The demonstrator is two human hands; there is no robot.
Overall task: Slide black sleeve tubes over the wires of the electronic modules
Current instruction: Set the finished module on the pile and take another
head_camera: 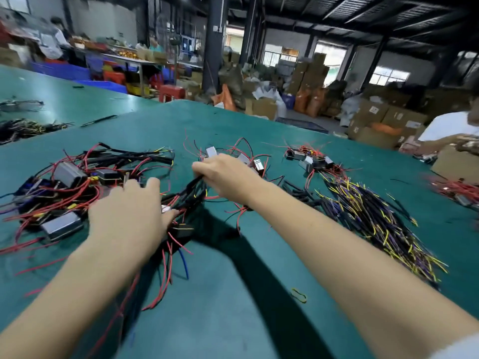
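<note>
Sleeve tube (195, 186) (blurred, seemingly gripped) between both hands (228, 177).

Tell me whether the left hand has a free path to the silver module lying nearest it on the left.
Probably yes. The left hand lies right beside the silver module, with only loose red wires draped between them.

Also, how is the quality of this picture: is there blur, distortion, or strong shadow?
Head view: the left hand and the background shelves are smeared by motion blur; the wide lens bends the green table edge into a curve; both forearms throw dark shadows on the table; the right hand, gripping black wires, is fairly sharp.
</note>
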